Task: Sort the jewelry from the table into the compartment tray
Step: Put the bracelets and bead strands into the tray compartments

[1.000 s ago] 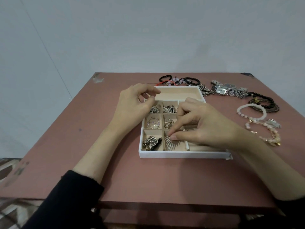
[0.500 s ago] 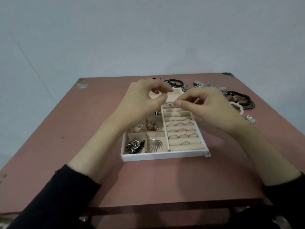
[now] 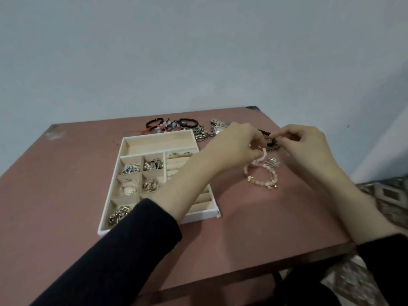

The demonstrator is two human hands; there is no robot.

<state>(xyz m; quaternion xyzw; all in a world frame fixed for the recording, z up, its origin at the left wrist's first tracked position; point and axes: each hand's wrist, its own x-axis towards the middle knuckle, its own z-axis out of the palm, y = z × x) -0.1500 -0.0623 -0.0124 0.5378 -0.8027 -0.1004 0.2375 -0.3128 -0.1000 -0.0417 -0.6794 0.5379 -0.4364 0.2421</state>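
The white compartment tray (image 3: 159,134) lies left of centre on the reddish table; its small cells hold earrings and chains, and its long back cell is bare. My left hand (image 3: 234,149) reaches across the tray's ring rows to the right and pinches a pale pink bead bracelet (image 3: 263,156). My right hand (image 3: 306,146) faces it, thumb and forefinger closed on a black bead bracelet (image 3: 273,145). Just below the fingers lie a silver leaf earring (image 3: 273,162) and a pink and gold bead bracelet (image 3: 262,181).
Behind the tray lie black band bracelets (image 3: 187,123), a red and pink cord piece (image 3: 157,128), a silver chain (image 3: 202,134) and a silver watch (image 3: 218,127). The table's right edge runs close past my right wrist, and its front edge lies below my forearms.
Both hands have left the tray and moved right to the bracelets on the table. The view has swung so the tray now sits on the left.
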